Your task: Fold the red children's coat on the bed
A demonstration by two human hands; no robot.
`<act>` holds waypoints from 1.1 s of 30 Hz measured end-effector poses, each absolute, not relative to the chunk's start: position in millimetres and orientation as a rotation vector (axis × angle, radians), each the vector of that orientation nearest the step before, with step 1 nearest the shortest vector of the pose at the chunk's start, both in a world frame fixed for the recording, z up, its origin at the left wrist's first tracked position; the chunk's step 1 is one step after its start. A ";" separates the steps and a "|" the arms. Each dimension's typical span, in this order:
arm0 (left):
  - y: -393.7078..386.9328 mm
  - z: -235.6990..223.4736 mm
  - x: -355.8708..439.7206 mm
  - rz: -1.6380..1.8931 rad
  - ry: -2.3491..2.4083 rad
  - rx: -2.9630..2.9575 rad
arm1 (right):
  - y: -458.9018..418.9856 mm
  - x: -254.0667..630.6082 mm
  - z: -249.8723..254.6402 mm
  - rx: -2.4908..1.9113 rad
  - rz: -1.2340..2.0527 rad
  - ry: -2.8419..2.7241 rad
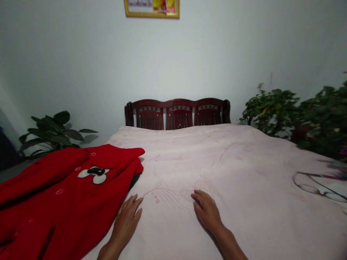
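Note:
My left hand [127,218] lies on the pale pink cloth [173,227], palm down with its fingers stretched out, right beside the edge of a red garment [81,202]. Further right, my right hand [206,209] rests on the same cloth, fingers loosely extended and nothing in them. The red garment has buttons down its front and a black-and-white patch [95,174]. A sliver of dark fabric [135,180] shows under its right edge. Faint flower patterns run across the cloth.
Eyeglasses [309,188] lie at the far right of the cloth. Behind it stands a dark wooden bench back [179,112] against the wall. Leafy plants flank both sides, one on the left [54,131] and others on the right [273,112]. A gold-framed picture [152,15] hangs above.

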State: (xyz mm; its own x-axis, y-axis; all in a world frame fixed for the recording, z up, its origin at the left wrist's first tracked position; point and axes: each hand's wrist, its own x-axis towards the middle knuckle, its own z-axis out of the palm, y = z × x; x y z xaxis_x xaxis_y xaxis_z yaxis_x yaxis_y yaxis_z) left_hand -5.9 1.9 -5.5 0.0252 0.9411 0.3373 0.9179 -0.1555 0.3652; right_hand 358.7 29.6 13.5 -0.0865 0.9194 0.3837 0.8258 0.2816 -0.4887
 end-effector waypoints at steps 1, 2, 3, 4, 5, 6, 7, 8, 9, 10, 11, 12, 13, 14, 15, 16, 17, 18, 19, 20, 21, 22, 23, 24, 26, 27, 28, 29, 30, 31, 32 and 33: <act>1.8 -5.4 -6.0 0.795 2.012 2.215 | 29.7 358.7 13.1 -1.562 0.191 -1.927; 1.7 -5.4 -6.1 0.795 2.011 2.215 | 29.8 358.8 12.8 -1.561 0.189 -1.926; 1.8 -5.4 -6.3 0.795 2.008 2.214 | 29.8 358.9 12.6 -1.557 0.187 -1.925; 2.0 -5.4 -6.4 0.798 2.005 2.213 | 29.8 359.0 12.6 -1.553 0.187 -1.924; 2.2 -5.3 -6.5 0.802 2.002 2.212 | 29.7 359.0 12.8 -1.552 0.188 -1.921; 2.3 -5.2 -6.6 0.805 1.999 2.211 | 29.6 359.0 13.1 -1.553 0.191 -1.918; 2.3 -5.0 -6.5 0.807 1.996 2.210 | 29.4 358.9 13.5 -1.556 0.194 -1.915; 2.2 -4.7 -6.4 0.806 1.996 2.209 | 29.3 358.8 13.9 -1.559 0.196 -1.914; 2.0 -4.3 -6.1 0.801 1.996 2.208 | 29.2 358.7 14.3 -1.560 0.198 -1.914; 1.8 -3.9 -5.8 0.798 1.999 2.207 | 29.1 358.6 14.7 -1.560 0.200 -1.914; 1.6 -3.5 -5.5 0.798 2.002 2.204 | 29.1 358.6 15.1 -1.558 0.201 -1.914; 1.4 -3.3 -5.2 0.799 2.004 2.200 | 29.1 358.6 15.3 -1.555 0.204 -1.913; 1.2 -3.1 -4.9 0.803 2.005 2.196 | 29.2 358.6 15.4 -1.551 0.206 -1.910; 1.2 -3.1 -4.7 0.808 2.005 2.193 | 29.2 358.6 15.5 -1.548 0.209 -1.907; 1.2 -3.2 -4.5 0.812 2.003 2.192 | 29.3 358.7 15.6 -1.546 0.211 -1.903; 1.2 -3.3 -4.3 0.811 2.000 2.193 | 29.3 358.7 15.8 -1.544 0.212 -1.900; 1.3 -3.6 -4.2 0.811 2.003 2.196 | 29.2 358.7 16.0 -1.544 0.211 -1.898; 1.3 -3.8 -4.1 0.818 2.014 2.196 | 29.0 358.6 16.3 -1.545 0.211 -1.897; 1.4 -4.1 -4.0 0.820 2.022 2.200 | 28.8 358.6 16.7 -1.546 0.211 -1.898; 1.5 -4.3 -4.0 0.818 2.027 2.204 | 28.6 358.5 17.1 -1.548 0.212 -1.899; 1.7 -4.5 -4.1 0.813 2.031 2.206 | 28.4 358.5 17.5 -1.550 0.213 -1.902; 1.8 -4.7 -4.2 0.806 2.033 2.208 | 28.2 358.5 17.7 -1.554 0.214 -1.905; 1.9 -4.8 -4.3 0.795 2.031 2.211 | 28.1 358.5 17.8 -1.558 0.213 -1.908; 1.9 -5.0 -4.3 0.781 2.026 2.216 | 28.0 358.5 17.6 -1.560 0.208 -1.910; 1.9 -5.2 -4.0 0.778 2.035 2.222 | 28.2 358.7 16.7 -1.552 0.194 -1.912; 1.9 -5.4 -3.8 0.784 2.041 2.225 | 28.4 358.8 16.1 -1.544 0.188 -1.913; 2.0 -5.6 -3.7 0.788 2.044 2.226 | 28.6 358.9 15.5 -1.536 0.184 -1.913; 2.1 -5.9 -3.8 0.790 2.045 2.224 | 28.9 358.9 15.0 -1.532 0.182 -1.911; 2.4 -6.2 -4.1 0.791 2.043 2.219 | 29.0 358.9 14.7 -1.533 0.182 -1.909; 2.7 -6.7 -4.7 0.790 2.036 2.215 | 29.2 358.9 14.5 -1.536 0.183 -1.906; 3.1 -7.1 -5.4 0.789 2.027 2.213 | 29.2 358.8 14.5 -1.540 0.186 -1.905; 3.5 -7.4 -6.1 0.790 2.020 2.212 | 29.2 358.8 14.7 -1.543 0.189 -1.905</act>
State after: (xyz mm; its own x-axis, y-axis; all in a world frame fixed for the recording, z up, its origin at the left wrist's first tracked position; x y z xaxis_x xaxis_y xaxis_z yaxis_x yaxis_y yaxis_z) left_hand -6.1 3.5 -7.4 0.0199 0.9417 0.3359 0.9196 -0.1490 0.3634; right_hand 358.8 29.2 14.7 -0.0767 0.9119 0.4033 0.8149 0.2904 -0.5016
